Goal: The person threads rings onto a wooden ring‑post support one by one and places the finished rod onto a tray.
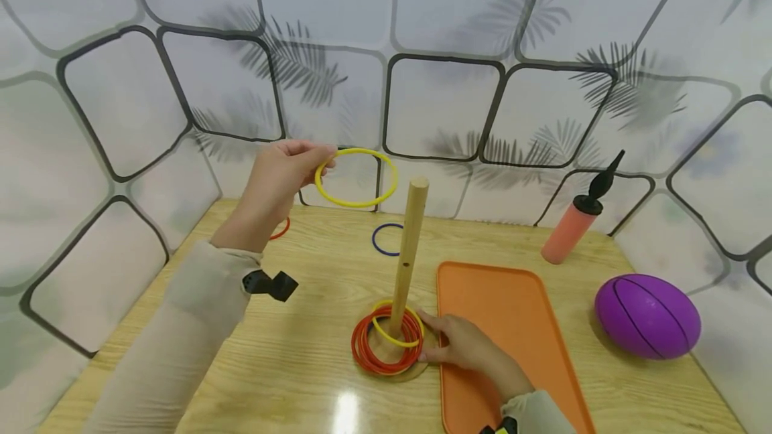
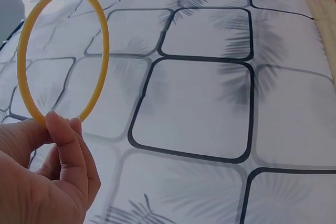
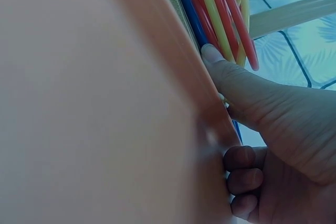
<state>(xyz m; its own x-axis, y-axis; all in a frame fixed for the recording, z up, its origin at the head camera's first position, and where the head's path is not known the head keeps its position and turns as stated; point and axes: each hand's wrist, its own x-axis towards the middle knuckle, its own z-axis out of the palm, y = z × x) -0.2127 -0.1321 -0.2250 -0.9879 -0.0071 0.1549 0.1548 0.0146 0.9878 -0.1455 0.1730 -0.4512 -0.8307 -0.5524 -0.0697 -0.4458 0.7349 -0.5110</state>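
Observation:
In the head view, my raised left hand (image 1: 289,169) pinches a yellow ring (image 1: 356,205) by its edge, up and to the left of a wooden post (image 1: 410,246). The left wrist view shows this ring standing up from thumb and fingertips. The post rises from a round wooden base (image 1: 415,372), and round its foot lie several red rings (image 1: 381,370) with a yellow one tilted on top. Low on the right side, my right hand (image 1: 464,343) grips the base's edge, its thumb against the stack in the right wrist view, where a blue ring (image 3: 190,11) shows lowest.
An orange tray (image 1: 494,307) lies right of the base, under the right forearm. Behind the post is a blue ring (image 1: 374,240); a red ring (image 1: 288,225) is partly hidden by the left arm. A pink hand pump (image 1: 568,233) and a purple ball (image 1: 648,317) are farther right.

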